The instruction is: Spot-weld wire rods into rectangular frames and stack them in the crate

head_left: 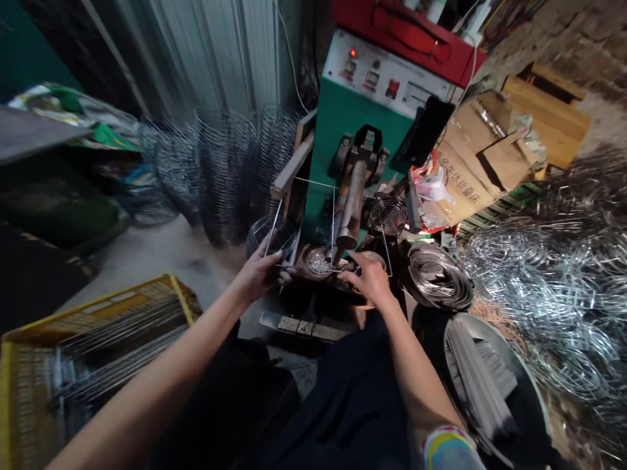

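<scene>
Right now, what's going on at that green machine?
A person sits at the green machine, both hands on a thin wire frame held under its metal arm. The left hand grips the frame's left side; the right hand pinches near its lower right. A yellow crate of wire pieces sits left, tangled wire right.

We're in a small metal workshop — a green welding machine [365,124] with a control panel dead ahead, stacks of wire rings [220,170] against the corrugated wall, tangled wire [553,274] heaped on the right, a yellow crate [93,352] of wire frames on the left, cardboard boxes [482,163] behind — cramped, cluttered, industrial.
</scene>
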`<state>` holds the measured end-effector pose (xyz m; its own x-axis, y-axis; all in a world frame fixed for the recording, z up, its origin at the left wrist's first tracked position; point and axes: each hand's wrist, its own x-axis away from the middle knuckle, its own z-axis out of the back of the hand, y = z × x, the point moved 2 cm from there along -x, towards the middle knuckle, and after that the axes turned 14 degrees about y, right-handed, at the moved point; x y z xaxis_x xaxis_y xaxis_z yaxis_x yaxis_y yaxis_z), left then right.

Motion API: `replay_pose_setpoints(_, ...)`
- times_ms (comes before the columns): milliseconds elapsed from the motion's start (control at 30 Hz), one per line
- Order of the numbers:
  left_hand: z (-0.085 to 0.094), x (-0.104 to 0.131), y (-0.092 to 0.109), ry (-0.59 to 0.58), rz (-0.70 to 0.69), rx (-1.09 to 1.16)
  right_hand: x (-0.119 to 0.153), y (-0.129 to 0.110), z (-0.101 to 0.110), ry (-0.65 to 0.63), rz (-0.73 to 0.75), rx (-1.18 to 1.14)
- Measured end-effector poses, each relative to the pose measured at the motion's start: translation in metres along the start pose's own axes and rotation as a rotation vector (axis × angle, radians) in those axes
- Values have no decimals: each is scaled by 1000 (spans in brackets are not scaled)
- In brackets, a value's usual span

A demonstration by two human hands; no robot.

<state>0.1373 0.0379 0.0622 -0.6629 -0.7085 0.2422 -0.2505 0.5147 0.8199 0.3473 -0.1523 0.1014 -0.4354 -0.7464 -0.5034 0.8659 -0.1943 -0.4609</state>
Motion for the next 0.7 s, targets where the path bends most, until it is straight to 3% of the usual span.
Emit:
replay_pose_setpoints(133,1,2,-2,14,2,37,-22,0,-4,-204,-122,-174)
replay_pose_setpoints(267,-4,3,-8,29,-34,75,-58,6,-26,-368,-366,-289)
replay_pose_setpoints(333,-6,4,-12,25,-52,96,-71,5,-36,-411,-410,-317)
replay_pose_setpoints(500,-9,10,-14,24,-91,139,-81,-1,-38,-299,-219,-345)
replay_pose_setpoints(700,-7,11,-17,60,-75,171,-79,-3,-40,-293,-229,-358)
